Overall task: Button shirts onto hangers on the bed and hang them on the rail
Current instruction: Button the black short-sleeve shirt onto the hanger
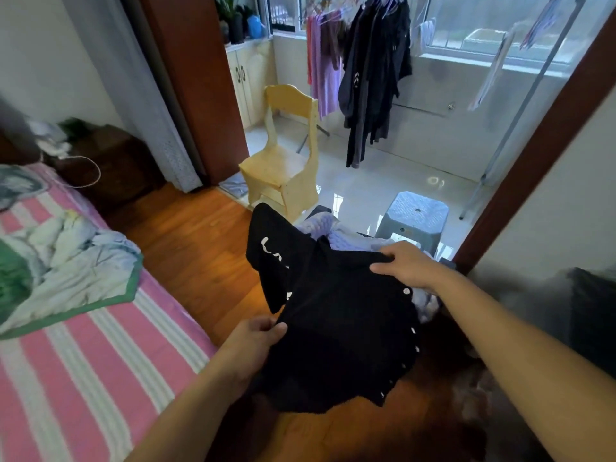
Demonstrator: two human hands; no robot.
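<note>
Over the wooden floor beside the bed (100, 345), a black shirt (336, 328) is held aloft, pinched at one edge by the left hand (256, 341) and near the collar by the right hand (408, 265); judged light, limp, best gripped at shoulders.

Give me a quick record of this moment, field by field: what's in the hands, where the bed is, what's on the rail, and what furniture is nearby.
held item: black shirt with white buttons along one edge, held above the floor
left hand: grips the shirt's lower edge
right hand: grips the shirt's upper edge
hanger in shirt: none visible
bed: at left, pink striped cover, crumpled quilt on it
rail: dark and purple garments hanging
furniture: wooden chair, grey stool
</note>
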